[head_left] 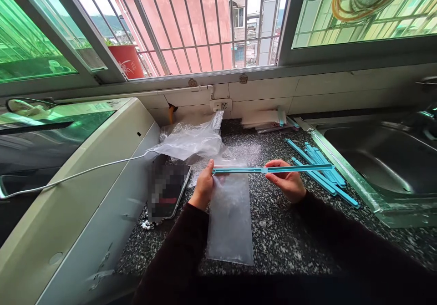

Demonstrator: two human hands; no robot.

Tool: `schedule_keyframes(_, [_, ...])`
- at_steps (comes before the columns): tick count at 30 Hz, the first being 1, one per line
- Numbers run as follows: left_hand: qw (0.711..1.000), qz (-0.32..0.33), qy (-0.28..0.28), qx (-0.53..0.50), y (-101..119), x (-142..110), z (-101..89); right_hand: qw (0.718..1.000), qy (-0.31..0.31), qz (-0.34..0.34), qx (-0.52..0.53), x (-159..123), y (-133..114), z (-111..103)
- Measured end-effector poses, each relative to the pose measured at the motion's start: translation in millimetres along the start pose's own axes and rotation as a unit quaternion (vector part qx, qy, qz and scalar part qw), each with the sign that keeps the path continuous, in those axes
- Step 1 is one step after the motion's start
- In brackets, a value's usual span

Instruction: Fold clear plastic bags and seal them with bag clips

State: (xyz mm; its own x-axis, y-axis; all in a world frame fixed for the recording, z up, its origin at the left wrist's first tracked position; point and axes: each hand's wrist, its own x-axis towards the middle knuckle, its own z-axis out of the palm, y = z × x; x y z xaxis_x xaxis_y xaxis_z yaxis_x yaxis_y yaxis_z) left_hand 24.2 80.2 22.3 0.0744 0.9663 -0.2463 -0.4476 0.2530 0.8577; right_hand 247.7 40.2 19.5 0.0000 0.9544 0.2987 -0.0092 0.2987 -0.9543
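Observation:
Between my hands a light-blue bag sealing clip (239, 170) is stretched level, its two halves opened out in line from a joint near the middle. My left hand (204, 186) pinches the clip's left end together with the upper edge of a clear plastic bag (230, 223). The bag hangs down over the counter, flat and apparently without contents. At the joint, my right hand (286, 181) grips the clip between thumb and fingers, and one half reaches out to the right past it. Beyond that half lies a loose pile of similar blue clips (316, 177).
Crumpled clear plastic (194, 139) lies at the back left, near a phone (170, 191) on the speckled counter (280, 241). Flat packets (262, 119) rest by the wall. A metal sink (375, 159) borders the right, a cream appliance (99, 173) the left, with a white cable (102, 165) across it.

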Motion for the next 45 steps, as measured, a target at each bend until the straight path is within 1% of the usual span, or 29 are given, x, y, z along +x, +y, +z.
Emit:
schedule_keyframes(5, [1.0, 0.005, 0.008, -0.008, -1, 0, -0.8, 1.0, -0.005, 0.0, -0.021, 0, 1, 1])
schedule_keyframes(10, [1.0, 0.006, -0.004, 0.001, -4, 2, -2.2, 0.996, 0.0, -0.038, -0.081, 0, -1, 1])
schedule_keyframes(14, [0.999, 0.0, -0.047, 0.013, -4, 0, -2.6, 0.987, 0.014, -0.067, -0.143, -1, -4, 1])
schedule_keyframes(17, [0.992, -0.023, -0.1, 0.068, -1, -4, -2.4, 0.983, 0.034, -0.071, -0.167, -1, -4, -1])
schedule_keyframes(19, [0.986, -0.025, -0.127, 0.106, 2, -6, -1.4, 0.982, 0.048, -0.071, -0.17, 0, -3, -2])
schedule_keyframes(22, [0.982, -0.029, -0.136, 0.127, 5, -9, 0.7, 0.98, 0.067, -0.072, -0.17, 1, -3, -4])
schedule_keyframes(28, [0.986, -0.028, -0.103, 0.125, 5, -9, 1.7, 0.979, 0.086, -0.077, -0.166, 3, -7, -6])
schedule_keyframes(32, [0.989, -0.035, -0.116, 0.087, 7, -10, 2.2, 0.978, 0.121, -0.074, -0.153, 7, -9, -14])
schedule_keyframes(36, [0.988, -0.039, -0.147, 0.033, 10, -15, 4.0, 0.976, 0.157, -0.065, -0.137, 12, -4, -19])
schedule_keyframes(38, [0.985, -0.039, -0.168, 0.019, 9, -18, 5.0, 0.981, 0.145, -0.048, -0.12, 12, 0, -17])
schedule_keyframes(40, [0.981, -0.05, -0.183, 0.022, 7, -20, 6.6, 0.988, 0.115, -0.03, -0.099, 9, 3, -11])
schedule_keyframes(43, [0.976, -0.073, -0.201, 0.051, 2, -22, 10.3, 0.994, 0.076, -0.021, -0.074, 2, 4, -1])
schedule_keyframes(45, [0.972, -0.077, -0.212, 0.069, -2, -23, 13.0, 0.995, 0.064, -0.022, -0.07, -2, 2, 3])
